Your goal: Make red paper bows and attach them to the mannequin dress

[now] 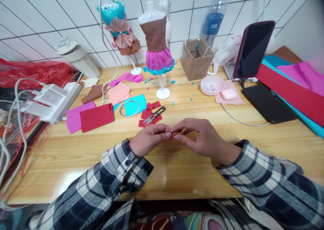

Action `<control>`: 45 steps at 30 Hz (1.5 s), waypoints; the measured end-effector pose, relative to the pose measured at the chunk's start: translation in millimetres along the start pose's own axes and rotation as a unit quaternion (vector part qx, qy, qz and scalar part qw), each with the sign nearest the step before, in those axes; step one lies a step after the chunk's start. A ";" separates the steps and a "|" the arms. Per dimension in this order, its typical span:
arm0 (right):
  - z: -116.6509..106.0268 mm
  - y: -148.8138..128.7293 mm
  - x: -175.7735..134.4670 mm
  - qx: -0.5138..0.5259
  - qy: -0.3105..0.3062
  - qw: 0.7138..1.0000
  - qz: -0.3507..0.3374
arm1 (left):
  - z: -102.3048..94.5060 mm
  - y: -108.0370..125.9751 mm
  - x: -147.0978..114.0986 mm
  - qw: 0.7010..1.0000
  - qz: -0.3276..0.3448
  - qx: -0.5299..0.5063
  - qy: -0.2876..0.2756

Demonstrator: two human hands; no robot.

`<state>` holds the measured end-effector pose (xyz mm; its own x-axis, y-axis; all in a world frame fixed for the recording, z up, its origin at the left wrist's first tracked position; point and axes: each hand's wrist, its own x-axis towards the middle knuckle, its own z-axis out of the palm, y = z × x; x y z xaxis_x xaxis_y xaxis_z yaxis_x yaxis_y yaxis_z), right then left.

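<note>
Between my two hands, over the wooden table (177, 176), is a small red paper piece (171, 136). My left hand (152, 137) pinches it from the left, thumb against fingers. From the other side, the thumb and fingertips of my right hand (196, 135) also pinch it. Its exact shape is mostly hidden by the fingers. Just beyond my left hand lie thread snips (156, 114) on several red paper scraps (141, 122). Farther back stands a small white dress form (152, 16) with a brown paper bodice and a pleated magenta skirt (159, 59) edged in blue.
Left are a power strip (63, 102), a white cup (78, 58), stacked red paper (97, 117) and a metal ring (129, 108). Behind stand a second dressed form (120, 31), cardboard box (197, 63) and bottle (214, 21). Right are a pink bowl (212, 85) and phones (254, 49).
</note>
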<state>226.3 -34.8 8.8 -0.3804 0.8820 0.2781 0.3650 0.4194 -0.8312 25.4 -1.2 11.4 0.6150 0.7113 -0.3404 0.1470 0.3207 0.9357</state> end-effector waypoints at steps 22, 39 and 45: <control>0.8 8.1 2.2 -0.180 -0.015 0.984 0.011 | -0.8 2.4 2.1 0.895 0.162 0.397 0.124; 7.0 4.3 3.0 -0.039 0.038 0.994 0.099 | 0.5 4.0 0.9 0.903 0.202 0.345 0.156; 6.1 4.3 5.9 0.067 0.002 0.985 0.161 | 0.7 6.3 -1.4 0.904 0.209 0.346 0.141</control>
<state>220.5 -29.2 3.9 -0.2600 0.9656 -0.0079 0.3513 0.0870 -0.9322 26.1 -0.6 17.8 0.5210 0.8423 0.1381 0.4562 -0.4116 0.7889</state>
